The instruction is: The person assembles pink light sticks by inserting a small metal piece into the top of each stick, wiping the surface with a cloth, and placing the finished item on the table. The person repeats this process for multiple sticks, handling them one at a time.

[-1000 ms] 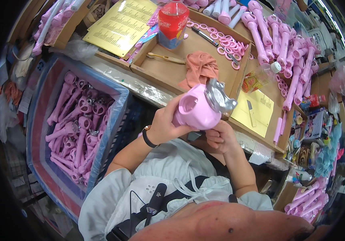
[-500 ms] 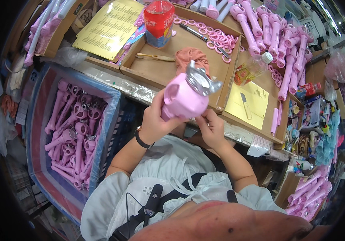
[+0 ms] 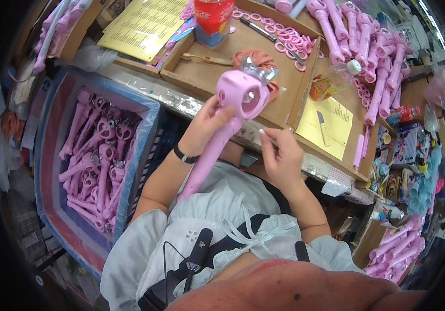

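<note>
The top [image 3: 222, 199] is pale grey-green cloth in loose folds, its thin ties knotted in a bow [image 3: 251, 238]. Left of the bow sit small round eyelets [image 3: 192, 234] and a slim black clip [image 3: 200, 249] bearing a pale mark, with a thin black cable [image 3: 165, 264] looping beside it. A wide black strap [image 3: 256, 223] passes behind the bow. Short, full sleeves [image 3: 124, 249] flank it. Farther up-left from the bow, a black band [image 3: 183, 157] circles the wrist of the bare left hand [image 3: 209, 127].
</note>
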`<act>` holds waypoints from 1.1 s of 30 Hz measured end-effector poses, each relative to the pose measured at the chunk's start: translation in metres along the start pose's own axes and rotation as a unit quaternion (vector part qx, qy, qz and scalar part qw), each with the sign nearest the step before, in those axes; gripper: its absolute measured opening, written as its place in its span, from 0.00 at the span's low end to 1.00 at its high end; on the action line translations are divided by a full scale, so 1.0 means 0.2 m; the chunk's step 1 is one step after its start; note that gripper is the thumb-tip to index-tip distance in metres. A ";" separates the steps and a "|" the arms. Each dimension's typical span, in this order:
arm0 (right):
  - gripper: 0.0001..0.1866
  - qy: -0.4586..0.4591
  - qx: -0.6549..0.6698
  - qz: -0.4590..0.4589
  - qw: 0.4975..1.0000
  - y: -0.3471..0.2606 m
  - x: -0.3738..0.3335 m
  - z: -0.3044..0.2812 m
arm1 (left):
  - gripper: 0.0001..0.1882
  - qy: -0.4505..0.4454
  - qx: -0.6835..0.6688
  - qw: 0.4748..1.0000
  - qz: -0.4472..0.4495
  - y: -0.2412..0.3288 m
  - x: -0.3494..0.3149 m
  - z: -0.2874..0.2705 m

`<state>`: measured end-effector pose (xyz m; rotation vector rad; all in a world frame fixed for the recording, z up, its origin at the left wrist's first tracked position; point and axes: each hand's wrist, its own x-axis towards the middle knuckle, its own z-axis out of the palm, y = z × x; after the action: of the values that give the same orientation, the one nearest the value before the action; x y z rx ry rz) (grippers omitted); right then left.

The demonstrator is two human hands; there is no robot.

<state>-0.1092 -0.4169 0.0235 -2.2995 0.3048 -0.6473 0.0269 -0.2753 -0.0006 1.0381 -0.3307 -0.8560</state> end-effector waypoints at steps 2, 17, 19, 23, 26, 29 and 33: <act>0.06 0.047 -0.022 -0.062 0.997 -0.04 0.02 -0.01 | 0.22 -0.008 -0.047 0.999 -0.017 0.02 0.01 0.00; 0.06 0.041 -0.084 -0.144 0.985 -0.06 0.09 -0.01 | 0.22 -0.013 -0.013 1.000 0.009 0.02 0.01 0.04; 0.06 0.016 -0.061 -0.127 0.990 -0.03 0.11 0.00 | 0.23 -0.014 0.021 0.999 0.039 0.01 0.01 0.04; 0.06 0.011 0.031 -0.044 0.998 0.01 0.11 0.03 | 0.29 0.040 0.134 0.986 0.091 0.00 0.01 0.05; 0.07 0.075 -0.099 -0.149 0.981 0.02 0.09 0.06 | 0.34 0.055 0.177 0.976 0.118 -0.01 0.01 0.05; 0.09 0.089 -0.099 -0.167 0.977 0.04 0.07 0.08 | 0.38 0.073 0.266 0.948 0.159 -0.01 0.00 0.05; 0.06 -0.027 0.253 0.125 0.959 0.08 0.05 0.08 | 0.46 0.078 0.353 0.912 0.193 -0.02 -0.01 0.05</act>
<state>-0.0920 -0.4230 0.0061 -1.7500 0.3498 -0.4664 0.0181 -0.2813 0.0014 1.6303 -0.7130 -0.2762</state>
